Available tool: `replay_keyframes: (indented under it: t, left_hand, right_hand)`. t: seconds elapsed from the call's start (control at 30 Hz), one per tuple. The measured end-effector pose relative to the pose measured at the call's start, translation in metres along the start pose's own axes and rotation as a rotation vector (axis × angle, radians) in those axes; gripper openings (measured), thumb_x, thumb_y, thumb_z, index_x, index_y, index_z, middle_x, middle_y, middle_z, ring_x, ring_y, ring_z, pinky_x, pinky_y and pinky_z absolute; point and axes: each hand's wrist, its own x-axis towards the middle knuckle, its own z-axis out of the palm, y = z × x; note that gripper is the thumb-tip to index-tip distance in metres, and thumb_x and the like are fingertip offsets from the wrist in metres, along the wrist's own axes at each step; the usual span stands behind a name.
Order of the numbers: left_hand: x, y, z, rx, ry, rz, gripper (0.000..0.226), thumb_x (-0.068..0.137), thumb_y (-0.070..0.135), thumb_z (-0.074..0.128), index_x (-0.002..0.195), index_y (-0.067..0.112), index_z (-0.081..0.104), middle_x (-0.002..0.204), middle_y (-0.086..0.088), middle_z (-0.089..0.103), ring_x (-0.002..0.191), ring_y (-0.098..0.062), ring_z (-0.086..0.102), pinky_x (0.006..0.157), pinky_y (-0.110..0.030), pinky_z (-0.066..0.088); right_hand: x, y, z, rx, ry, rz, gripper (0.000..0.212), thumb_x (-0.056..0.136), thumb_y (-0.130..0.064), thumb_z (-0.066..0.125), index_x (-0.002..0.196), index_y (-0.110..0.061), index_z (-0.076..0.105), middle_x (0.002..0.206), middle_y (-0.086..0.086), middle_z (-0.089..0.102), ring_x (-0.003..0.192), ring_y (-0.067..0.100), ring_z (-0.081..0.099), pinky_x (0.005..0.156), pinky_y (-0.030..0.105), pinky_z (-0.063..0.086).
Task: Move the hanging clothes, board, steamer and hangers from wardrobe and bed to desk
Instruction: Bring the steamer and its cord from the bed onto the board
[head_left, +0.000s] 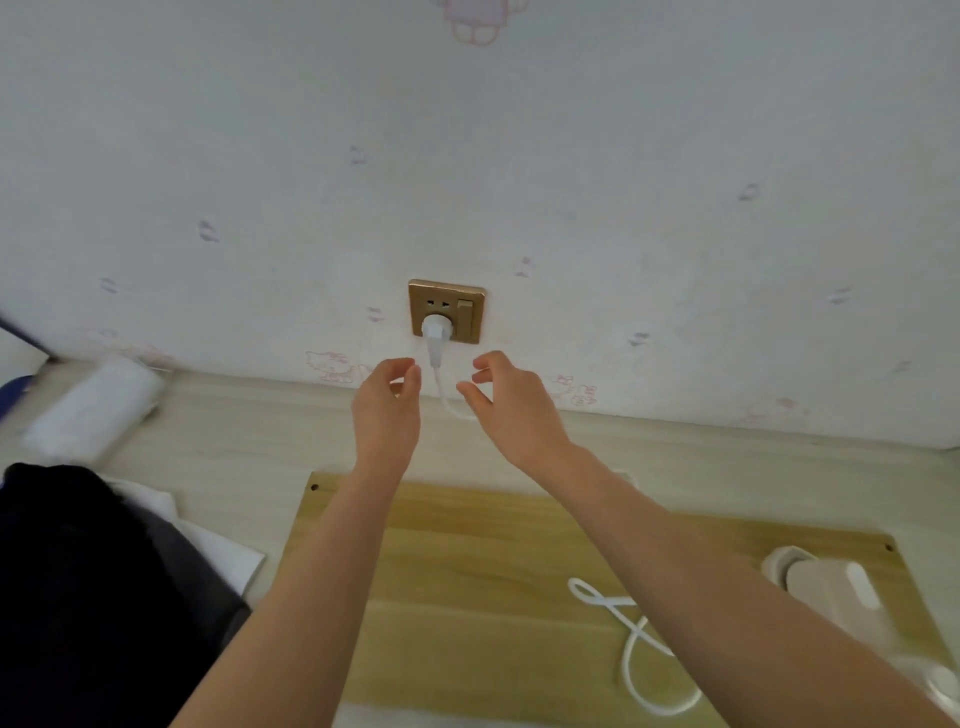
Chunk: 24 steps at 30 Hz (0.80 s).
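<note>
From the head camera, the left hand (387, 400) and the right hand (511, 402) hover on either side of the thin white power cord (631, 654), just below the white plug (435, 332) seated in the gold-coloured wall socket plate (448, 312). Both hands have loosely curled fingers that hold nothing, thumb and forefinger parted (probably poised to steady or pull the plug). The cord loops back over the pale rectangular wooden board (467, 571), which lies flat on the light wood desk (234, 447), likely as a work surface. The white handheld steamer (831, 587) rests on the board's right end, within cord reach of the socket. Dark folded clothes (88, 597) lie at the left.
</note>
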Motion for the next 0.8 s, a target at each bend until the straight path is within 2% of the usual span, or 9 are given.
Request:
replay_keyframes:
  t: [0.17, 0.27, 0.37, 0.57, 0.67, 0.8]
  left_hand:
    - [-0.068, -0.005, -0.003, 0.138, -0.045, 0.082, 0.028, 0.099, 0.028, 0.047, 0.121, 0.017, 0.059, 0.106, 0.007, 0.063, 0.095, -0.007, 0.056, 0.075, -0.016, 0.039]
    - [-0.114, -0.013, 0.003, 0.257, -0.086, 0.167, 0.028, 0.098, 0.025, 0.048, 0.122, 0.016, 0.059, 0.109, 0.001, 0.065, 0.097, -0.014, 0.059, 0.083, -0.030, 0.048]
    - [-0.165, -0.021, 0.011, 0.362, -0.151, 0.285, 0.028, 0.095, 0.018, 0.052, 0.121, 0.012, 0.058, 0.109, -0.003, 0.064, 0.102, -0.023, 0.059, 0.087, -0.038, 0.048]
    - [-0.270, -0.023, 0.022, 0.595, -0.209, 0.390, 0.031, 0.094, 0.021, 0.051, 0.124, 0.018, 0.058, 0.111, 0.001, 0.064, 0.107, -0.023, 0.057, 0.077, -0.038, 0.050]
    - [-0.313, -0.021, 0.025, 0.685, -0.290, 0.557, 0.030, 0.093, 0.019, 0.054, 0.122, 0.015, 0.059, 0.105, 0.001, 0.067, 0.100, -0.022, 0.060, 0.072, -0.036, 0.052]
    - [-0.357, -0.017, 0.028, 0.735, -0.327, 0.671, 0.029, 0.088, 0.018, 0.060, 0.117, 0.014, 0.062, 0.097, 0.002, 0.068, 0.093, -0.021, 0.062, 0.065, -0.035, 0.053]
  right_hand:
    - [-0.067, 0.023, -0.017, -0.135, -0.088, -0.007, 0.040, 0.099, -0.032, 0.042, 0.134, -0.014, 0.042, 0.127, 0.005, 0.059, 0.113, 0.024, 0.056, 0.089, 0.039, 0.048]
    - [-0.113, 0.042, -0.030, -0.218, -0.120, -0.016, 0.041, 0.099, -0.029, 0.041, 0.138, -0.016, 0.039, 0.129, 0.006, 0.056, 0.117, 0.024, 0.053, 0.091, 0.040, 0.047]
    - [-0.160, 0.061, -0.043, -0.281, -0.155, -0.024, 0.043, 0.099, -0.024, 0.041, 0.140, -0.012, 0.037, 0.131, 0.010, 0.051, 0.122, 0.028, 0.047, 0.093, 0.041, 0.045]
    - [-0.255, 0.101, -0.065, -0.397, -0.190, 0.002, 0.041, 0.099, -0.023, 0.040, 0.137, -0.009, 0.039, 0.133, 0.011, 0.050, 0.125, 0.027, 0.043, 0.093, 0.039, 0.041]
    - [-0.307, 0.115, -0.077, -0.358, -0.201, 0.006, 0.042, 0.100, -0.023, 0.038, 0.140, -0.009, 0.037, 0.133, 0.010, 0.049, 0.123, 0.026, 0.043, 0.095, 0.036, 0.043]
    - [-0.369, 0.130, -0.085, -0.391, -0.169, 0.023, 0.043, 0.100, -0.025, 0.038, 0.140, -0.010, 0.036, 0.134, 0.008, 0.049, 0.125, 0.025, 0.041, 0.099, 0.033, 0.038]
